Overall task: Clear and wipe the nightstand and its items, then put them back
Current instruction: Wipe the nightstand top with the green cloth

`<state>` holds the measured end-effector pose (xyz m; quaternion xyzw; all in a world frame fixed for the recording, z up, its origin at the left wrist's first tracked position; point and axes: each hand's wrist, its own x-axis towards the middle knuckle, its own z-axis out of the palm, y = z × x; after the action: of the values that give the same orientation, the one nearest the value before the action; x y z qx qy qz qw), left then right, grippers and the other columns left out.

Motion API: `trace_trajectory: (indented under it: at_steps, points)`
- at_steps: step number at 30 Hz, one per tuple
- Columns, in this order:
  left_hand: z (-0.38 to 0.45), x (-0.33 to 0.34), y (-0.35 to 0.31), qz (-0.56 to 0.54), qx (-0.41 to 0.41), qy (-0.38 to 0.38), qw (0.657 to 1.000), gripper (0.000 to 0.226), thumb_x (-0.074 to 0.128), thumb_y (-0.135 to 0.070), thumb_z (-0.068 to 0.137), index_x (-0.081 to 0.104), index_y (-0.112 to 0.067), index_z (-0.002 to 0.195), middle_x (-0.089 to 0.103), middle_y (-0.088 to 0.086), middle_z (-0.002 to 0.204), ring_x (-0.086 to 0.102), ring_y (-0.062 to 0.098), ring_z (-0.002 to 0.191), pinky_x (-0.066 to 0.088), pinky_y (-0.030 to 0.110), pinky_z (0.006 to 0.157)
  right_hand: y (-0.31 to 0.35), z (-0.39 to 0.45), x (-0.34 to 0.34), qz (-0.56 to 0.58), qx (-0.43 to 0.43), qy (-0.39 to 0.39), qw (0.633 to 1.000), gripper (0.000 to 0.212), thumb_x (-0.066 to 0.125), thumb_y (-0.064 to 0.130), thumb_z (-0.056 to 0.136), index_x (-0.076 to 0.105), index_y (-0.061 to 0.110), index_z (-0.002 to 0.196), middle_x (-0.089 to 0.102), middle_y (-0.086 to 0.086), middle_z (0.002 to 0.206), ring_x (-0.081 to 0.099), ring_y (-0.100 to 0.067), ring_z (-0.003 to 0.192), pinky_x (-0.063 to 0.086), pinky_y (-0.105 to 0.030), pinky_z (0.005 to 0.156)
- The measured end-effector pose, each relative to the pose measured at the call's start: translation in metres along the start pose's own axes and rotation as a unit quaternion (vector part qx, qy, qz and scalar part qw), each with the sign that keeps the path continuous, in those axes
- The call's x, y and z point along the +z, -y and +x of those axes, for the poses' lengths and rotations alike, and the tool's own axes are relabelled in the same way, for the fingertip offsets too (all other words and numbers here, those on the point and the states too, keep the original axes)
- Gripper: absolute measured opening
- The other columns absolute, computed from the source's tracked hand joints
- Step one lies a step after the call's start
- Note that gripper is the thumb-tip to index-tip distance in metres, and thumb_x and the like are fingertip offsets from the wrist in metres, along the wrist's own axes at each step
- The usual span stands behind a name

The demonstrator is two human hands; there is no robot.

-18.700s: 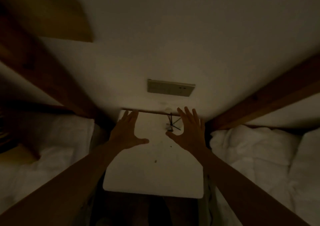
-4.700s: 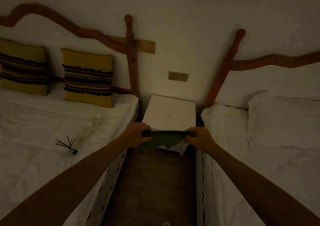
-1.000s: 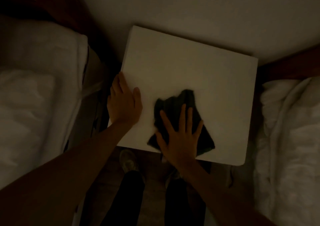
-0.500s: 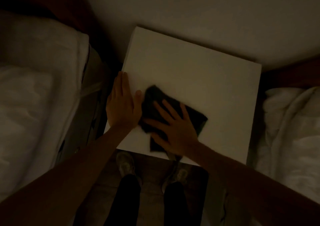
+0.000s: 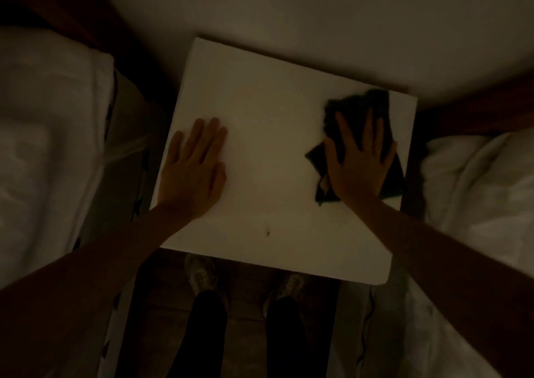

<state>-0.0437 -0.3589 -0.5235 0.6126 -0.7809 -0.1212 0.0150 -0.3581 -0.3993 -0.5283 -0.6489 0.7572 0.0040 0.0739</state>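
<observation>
While left hand point(image 5: 192, 172) lies flat on nightstand point(image 5: 268, 134), right hand point(image 5: 359, 163) presses cloth point(image 5: 372, 105), fingers spread.

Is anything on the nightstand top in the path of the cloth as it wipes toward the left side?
Only the left hand, resting flat on the nightstand. The right hand presses the cloth near the far right corner. A small dark speck lies near the front edge.

White nightstand point(image 5: 274, 111), dark cloth point(image 5: 372, 108), white bedding point(image 5: 43, 117).

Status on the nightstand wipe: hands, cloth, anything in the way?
Left hand flat on nightstand top, holding nothing. Right hand presses dark cloth at far right corner. One small dark speck near front edge; nothing blocking.
</observation>
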Motion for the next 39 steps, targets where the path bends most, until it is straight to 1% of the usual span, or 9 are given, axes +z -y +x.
trace_trajectory:
  at_steps: [5, 10, 14, 18, 26, 31, 35, 37, 39]
  points:
    - [0.004, 0.002, -0.005, 0.001, 0.002, 0.0, 1.0, 0.062, 0.022, -0.032, 0.101, 0.015, -0.007, 0.156, 0.011, 0.014, 0.165, 0.008, 0.028, 0.153, 0.011, 0.053, 0.123, -0.03, -0.129, 0.007, 0.006, 0.04, 0.022, 0.999, 0.057, 0.023, 0.064, 0.1, 0.014, 0.049, 0.154, 0.003, -0.004, 0.168, -0.001, -0.026, 0.155, 0.008, -0.064, 0.119]
    - [0.004, 0.0, -0.008, -0.002, -0.004, 0.005, 1.0, 0.062, 0.023, -0.032, 0.1, 0.017, -0.005, 0.156, 0.011, 0.014, 0.165, 0.007, 0.028, 0.153, 0.011, 0.053, 0.123, -0.007, -0.204, 0.025, 0.049, -0.207, 0.053, 0.976, 0.056, 0.044, 0.06, 0.098, 0.028, 0.05, 0.151, 0.016, -0.001, 0.167, 0.015, -0.03, 0.153, 0.014, -0.067, 0.116]
    - [0.004, -0.001, -0.008, -0.032, -0.006, -0.01, 0.999, 0.059, 0.018, -0.032, 0.103, 0.021, -0.007, 0.155, 0.016, 0.011, 0.164, 0.011, 0.026, 0.153, 0.011, 0.05, 0.123, 0.059, -0.17, 0.034, 0.111, -0.359, 0.045, 0.926, 0.054, 0.046, 0.06, 0.098, 0.031, 0.051, 0.15, 0.016, 0.001, 0.167, 0.015, -0.028, 0.154, 0.009, -0.072, 0.114]
    - [0.002, 0.0, 0.001, -0.07, -0.038, -0.031, 0.996, 0.055, 0.012, -0.036, 0.105, 0.023, -0.02, 0.156, 0.018, -0.001, 0.165, 0.007, 0.017, 0.153, 0.007, 0.041, 0.124, 0.1, -0.098, 0.035, 0.151, -0.29, 0.002, 0.945, 0.039, 0.043, 0.057, 0.1, 0.051, 0.05, 0.137, 0.024, 0.001, 0.165, 0.013, -0.027, 0.154, 0.007, -0.07, 0.114]
    - [0.001, 0.002, 0.004, -0.039, -0.027, -0.025, 0.999, 0.057, 0.025, -0.033, 0.102, 0.015, -0.024, 0.158, 0.012, -0.004, 0.166, 0.004, 0.02, 0.154, 0.003, 0.038, 0.124, -0.01, 0.06, -0.001, 0.053, -0.042, -0.016, 0.998, 0.048, 0.021, 0.059, 0.103, 0.03, 0.051, 0.149, 0.019, -0.002, 0.166, 0.011, -0.028, 0.154, 0.006, -0.066, 0.118]
    - [0.001, 0.0, 0.001, -0.035, -0.039, -0.017, 0.998, 0.057, 0.023, -0.034, 0.102, 0.017, -0.023, 0.157, 0.013, -0.002, 0.166, 0.004, 0.02, 0.154, 0.008, 0.044, 0.124, -0.062, 0.017, -0.014, 0.122, 0.078, -0.002, 0.989, 0.049, 0.018, 0.052, 0.106, 0.02, 0.047, 0.154, 0.01, -0.001, 0.168, 0.009, -0.023, 0.154, 0.013, -0.046, 0.123]
    - [0.003, -0.003, -0.002, -0.033, -0.038, -0.019, 0.999, 0.057, 0.025, -0.034, 0.102, 0.022, -0.02, 0.156, 0.016, 0.001, 0.165, 0.006, 0.022, 0.154, 0.01, 0.046, 0.124, -0.071, -0.079, -0.017, 0.115, 0.145, -0.032, 0.982, 0.05, 0.041, 0.038, 0.106, 0.033, 0.028, 0.154, 0.039, -0.02, 0.155, 0.04, -0.039, 0.139, 0.018, -0.036, 0.115]
    - [0.003, -0.004, -0.003, -0.031, -0.038, -0.022, 0.999, 0.057, 0.027, -0.032, 0.101, 0.025, -0.017, 0.156, 0.018, 0.003, 0.165, 0.008, 0.024, 0.153, 0.011, 0.047, 0.124, -0.072, -0.136, -0.011, 0.03, 0.132, -0.032, 0.99, 0.05, 0.04, 0.038, 0.105, 0.039, 0.022, 0.152, 0.047, -0.028, 0.146, 0.047, -0.045, 0.132, 0.023, -0.041, 0.117]
    - [0.003, -0.004, -0.004, -0.031, -0.035, -0.026, 0.999, 0.057, 0.028, -0.031, 0.101, 0.026, -0.017, 0.155, 0.019, 0.003, 0.164, 0.009, 0.024, 0.153, 0.012, 0.047, 0.123, -0.069, -0.184, -0.001, 0.02, 0.128, 0.015, 0.991, 0.053, 0.031, 0.046, 0.104, 0.037, 0.025, 0.152, 0.037, -0.03, 0.152, 0.037, -0.046, 0.14, 0.027, -0.055, 0.116]
